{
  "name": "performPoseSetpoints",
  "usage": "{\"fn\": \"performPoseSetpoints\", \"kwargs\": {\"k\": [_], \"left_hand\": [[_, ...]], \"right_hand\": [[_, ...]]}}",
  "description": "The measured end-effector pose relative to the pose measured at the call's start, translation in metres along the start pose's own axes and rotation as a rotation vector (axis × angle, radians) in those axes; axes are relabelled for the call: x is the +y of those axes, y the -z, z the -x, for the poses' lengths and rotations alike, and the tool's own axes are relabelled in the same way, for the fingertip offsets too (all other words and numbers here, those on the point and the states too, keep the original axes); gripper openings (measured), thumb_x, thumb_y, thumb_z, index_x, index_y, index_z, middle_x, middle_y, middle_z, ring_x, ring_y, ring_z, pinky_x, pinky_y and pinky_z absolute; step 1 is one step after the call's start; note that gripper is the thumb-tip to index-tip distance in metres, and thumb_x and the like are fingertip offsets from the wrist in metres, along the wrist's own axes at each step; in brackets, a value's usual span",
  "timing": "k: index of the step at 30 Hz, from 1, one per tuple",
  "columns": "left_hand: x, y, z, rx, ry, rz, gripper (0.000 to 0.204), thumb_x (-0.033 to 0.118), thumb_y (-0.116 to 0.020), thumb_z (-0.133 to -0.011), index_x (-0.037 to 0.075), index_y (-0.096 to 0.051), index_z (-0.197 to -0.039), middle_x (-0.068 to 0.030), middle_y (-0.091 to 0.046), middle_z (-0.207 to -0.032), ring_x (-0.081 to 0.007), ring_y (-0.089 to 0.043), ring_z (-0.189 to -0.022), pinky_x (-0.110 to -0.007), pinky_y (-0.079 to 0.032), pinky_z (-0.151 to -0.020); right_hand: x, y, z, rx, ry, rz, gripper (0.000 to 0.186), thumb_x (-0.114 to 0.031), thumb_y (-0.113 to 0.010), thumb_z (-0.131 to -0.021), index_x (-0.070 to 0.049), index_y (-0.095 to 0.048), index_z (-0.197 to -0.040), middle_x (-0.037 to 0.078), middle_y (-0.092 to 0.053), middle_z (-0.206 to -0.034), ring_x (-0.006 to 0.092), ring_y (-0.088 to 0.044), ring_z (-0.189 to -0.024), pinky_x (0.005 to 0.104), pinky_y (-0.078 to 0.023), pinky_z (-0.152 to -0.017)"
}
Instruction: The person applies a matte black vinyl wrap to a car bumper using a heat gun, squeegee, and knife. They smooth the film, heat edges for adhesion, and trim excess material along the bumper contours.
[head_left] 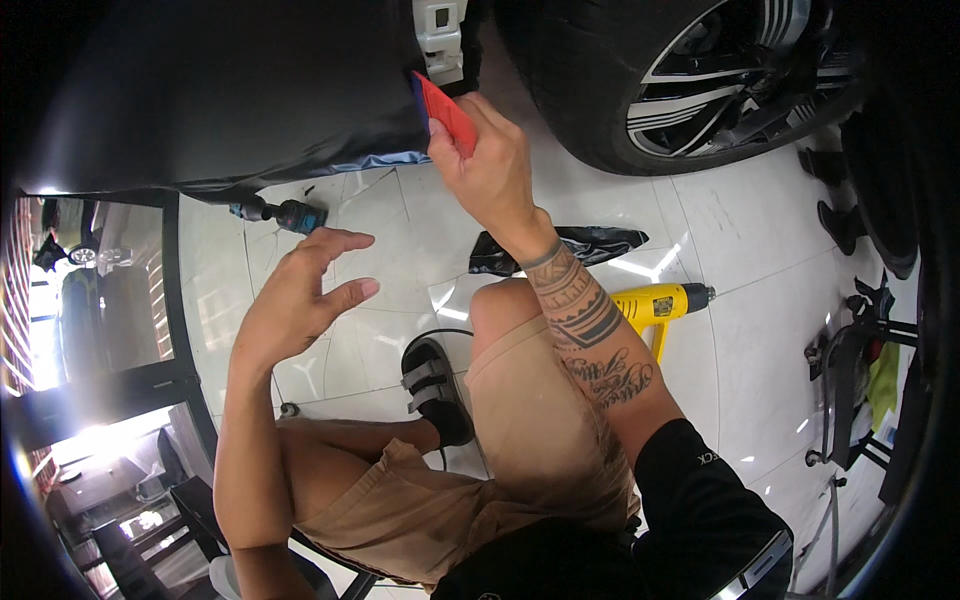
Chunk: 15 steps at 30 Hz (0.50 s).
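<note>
The right grip (pixel 485 170) is closed on a red flat card (pixel 452 115), pinched between thumb and fingers, with the card's dark edge directed at the black panel (pixel 250 95). The card is located at the right edge of the panel, just below the white fitting (pixel 440 40); whether it bears on the surface cannot be told. Along the panel's lower edge, the black sheeting (pixel 385 161) hangs loose and creased. The left grip (pixel 300 290) is wide, thumb and fingers apart, held in the air below the panel and nearest to a teal-and-black power tool (pixel 298 215). That tool lies on the pale tiled floor (pixel 760 360). Also on the floor are a crumpled black sheet piece (pixel 605 243), partly behind the right wrist, and a yellow heat gun (pixel 662 303), partly covered by the tattooed right forearm. A vehicle wheel (pixel 585 90) stands to the right of the panel.
</note>
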<state>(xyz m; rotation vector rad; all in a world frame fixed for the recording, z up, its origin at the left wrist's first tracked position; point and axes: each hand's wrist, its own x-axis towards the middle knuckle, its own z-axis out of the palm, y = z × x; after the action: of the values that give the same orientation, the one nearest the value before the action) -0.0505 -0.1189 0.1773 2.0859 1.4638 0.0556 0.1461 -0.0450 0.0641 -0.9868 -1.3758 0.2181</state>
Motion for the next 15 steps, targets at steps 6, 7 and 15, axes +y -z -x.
{"fn": "performPoseSetpoints", "kwargs": {"k": [6, 7, 15], "left_hand": [[-0.003, 0.012, 0.005, 0.042, 0.006, 0.024, 0.046, 0.028, -0.068, -0.084, 0.000, -0.058, -0.119, -0.0155, -0.058, -0.116, -0.0296, -0.057, -0.100, -0.035, -0.046, -0.076], [-0.002, 0.014, 0.006, 0.037, 0.019, 0.032, 0.046, 0.028, -0.068, -0.083, 0.001, -0.058, -0.119, -0.0157, -0.058, -0.117, -0.0301, -0.057, -0.102, -0.035, -0.046, -0.078], [-0.001, 0.021, 0.008, 0.064, 0.018, 0.045, 0.044, 0.022, -0.068, -0.083, 0.001, -0.057, -0.119, -0.0175, -0.057, -0.119, -0.0330, -0.054, -0.110, -0.037, -0.041, -0.094]], "right_hand": [[0.011, -0.012, -0.005, 0.039, 0.051, 0.021, 0.010, -0.009, -0.063, -0.081, 0.000, -0.060, -0.086, 0.013, -0.058, -0.079, 0.0345, -0.058, -0.064, 0.0381, -0.045, -0.055], [0.014, -0.014, -0.007, 0.056, 0.074, 0.022, 0.012, -0.008, -0.064, -0.082, 0.001, -0.060, -0.087, 0.014, -0.058, -0.079, 0.0346, -0.058, -0.064, 0.0368, -0.045, -0.054], [0.026, -0.028, -0.011, 0.071, 0.100, 0.141, 0.018, -0.011, -0.065, -0.075, -0.006, -0.056, -0.090, 0.010, -0.058, -0.091, 0.0308, -0.061, -0.075, 0.0399, -0.050, -0.060]]}}
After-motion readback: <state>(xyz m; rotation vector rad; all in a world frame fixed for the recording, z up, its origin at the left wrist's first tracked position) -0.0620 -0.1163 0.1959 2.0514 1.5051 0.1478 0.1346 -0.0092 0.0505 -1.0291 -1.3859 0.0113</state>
